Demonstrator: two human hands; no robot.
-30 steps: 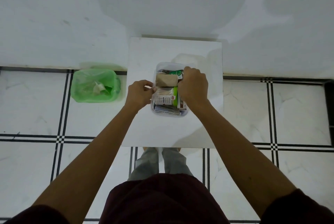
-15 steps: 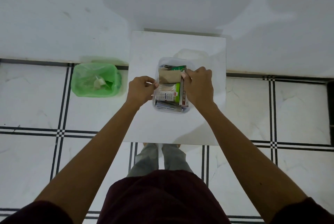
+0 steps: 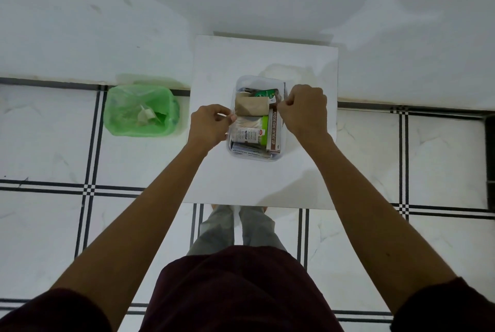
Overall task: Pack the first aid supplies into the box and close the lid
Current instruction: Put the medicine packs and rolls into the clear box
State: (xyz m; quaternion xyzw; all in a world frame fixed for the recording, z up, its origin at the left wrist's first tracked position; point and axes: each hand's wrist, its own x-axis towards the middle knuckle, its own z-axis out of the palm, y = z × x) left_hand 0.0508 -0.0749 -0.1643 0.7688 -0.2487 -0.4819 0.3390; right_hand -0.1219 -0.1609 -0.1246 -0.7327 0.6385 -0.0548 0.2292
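Hands, left [image 3: 210,128] and right [image 3: 305,112], flank one box [image 3: 254,156].

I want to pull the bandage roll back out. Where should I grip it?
Pinch the bandage roll across its round sides from above: it lies on its side atop the other supplies in the box, with its top exposed and neighbours crowding its ends.

One box [image 3: 257,158], one bin [image 3: 139,110], two hands.

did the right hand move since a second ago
Yes. The right hand slid off the top of the box to its right rim, toward the table's right edge.
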